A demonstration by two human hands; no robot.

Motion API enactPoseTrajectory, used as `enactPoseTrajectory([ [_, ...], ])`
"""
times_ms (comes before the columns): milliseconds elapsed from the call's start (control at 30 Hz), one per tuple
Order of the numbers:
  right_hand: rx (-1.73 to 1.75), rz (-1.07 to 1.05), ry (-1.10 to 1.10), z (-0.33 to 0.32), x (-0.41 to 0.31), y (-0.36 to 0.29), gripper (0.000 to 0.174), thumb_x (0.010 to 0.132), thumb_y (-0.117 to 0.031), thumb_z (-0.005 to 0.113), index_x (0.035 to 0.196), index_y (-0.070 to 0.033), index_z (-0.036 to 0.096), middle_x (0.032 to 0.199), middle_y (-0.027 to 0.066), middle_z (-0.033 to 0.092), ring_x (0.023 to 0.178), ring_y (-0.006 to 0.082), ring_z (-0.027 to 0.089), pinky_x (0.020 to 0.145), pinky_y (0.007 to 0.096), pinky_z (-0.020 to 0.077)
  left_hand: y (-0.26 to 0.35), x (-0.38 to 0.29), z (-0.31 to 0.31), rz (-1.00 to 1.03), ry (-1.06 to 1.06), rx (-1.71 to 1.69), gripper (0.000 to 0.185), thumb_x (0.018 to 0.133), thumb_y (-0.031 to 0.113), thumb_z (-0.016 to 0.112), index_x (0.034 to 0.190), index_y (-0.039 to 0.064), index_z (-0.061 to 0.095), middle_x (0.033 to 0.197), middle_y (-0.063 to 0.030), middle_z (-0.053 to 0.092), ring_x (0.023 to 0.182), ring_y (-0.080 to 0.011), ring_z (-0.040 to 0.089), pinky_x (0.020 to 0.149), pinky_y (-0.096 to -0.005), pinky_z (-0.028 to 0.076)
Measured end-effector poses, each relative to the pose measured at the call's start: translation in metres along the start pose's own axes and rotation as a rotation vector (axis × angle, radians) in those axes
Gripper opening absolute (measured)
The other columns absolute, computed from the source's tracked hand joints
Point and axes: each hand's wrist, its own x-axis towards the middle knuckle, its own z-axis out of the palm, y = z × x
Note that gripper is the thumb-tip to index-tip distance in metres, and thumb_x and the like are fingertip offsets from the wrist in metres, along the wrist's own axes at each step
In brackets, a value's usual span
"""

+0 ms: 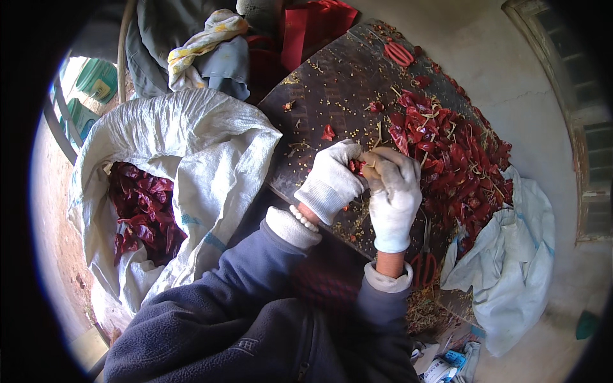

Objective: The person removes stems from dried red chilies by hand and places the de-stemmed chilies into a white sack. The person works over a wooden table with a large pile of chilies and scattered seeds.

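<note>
My left hand (334, 177), in a white knitted glove, is closed around a dried red chili pepper (357, 166) above the dark table board (311, 103). The gloved fingers of my right hand (393, 184) meet it from the other side, pinching at a pale stem end; their fingertips are stained brown. Much of the pepper is hidden between the gloves. Just right of my hands a large heap of dried red chilies (450, 158) with pale stems covers the board. Yellow seeds and a torn red piece (328, 132) lie scattered beyond my left hand.
At left stands a white woven sack (230, 158) with dark red chilies (143, 206) inside. Red-handled scissors (398, 53) lie at the far end, another pair (425, 268) near my right wrist. A second woven sack (515, 268) sits at right, beside the wall (531, 110).
</note>
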Motion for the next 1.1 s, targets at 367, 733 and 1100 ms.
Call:
enactPoseTrajectory([
  [367,0.348,0.346,0.119,0.010,-0.009,-0.007,0.013,0.088,-0.008,0.067,0.082,0.001,0.060,0.079,0.0064,0.058,0.072,0.0167,0.052,0.070,0.0310,0.0442,0.005,-0.002,0.007,0.214,0.023,0.273,0.011,0.068,0.007,0.069,0.077,0.004,0.064,0.078,-0.0186,0.062,0.081,-0.0387,0.063,0.078,-0.0404,0.054],
  [733,1.237,0.887,0.172,0.013,-0.016,-0.002,0.024,0.095,-0.029,0.066,0.088,-0.007,0.060,0.077,-0.0033,0.051,0.066,0.0073,0.042,0.061,0.0238,0.0350,0.010,-0.005,0.000,0.322,0.003,0.510,0.010,0.065,0.006,0.068,0.073,0.007,0.061,0.075,-0.0138,0.058,0.075,-0.0361,0.062,0.066,-0.0426,0.051],
  [1100,1.081,0.323,0.006,-0.013,-0.014,0.034,0.017,0.096,-0.022,0.065,0.095,-0.005,0.065,0.087,0.0078,0.065,0.065,0.0134,0.057,0.062,0.0284,0.0491,0.003,0.017,-0.029,-0.355,0.095,-0.738,0.015,0.082,-0.003,0.067,0.096,0.003,0.066,0.086,-0.0055,0.069,0.076,-0.0135,0.066,0.068,-0.0258,0.053],
])
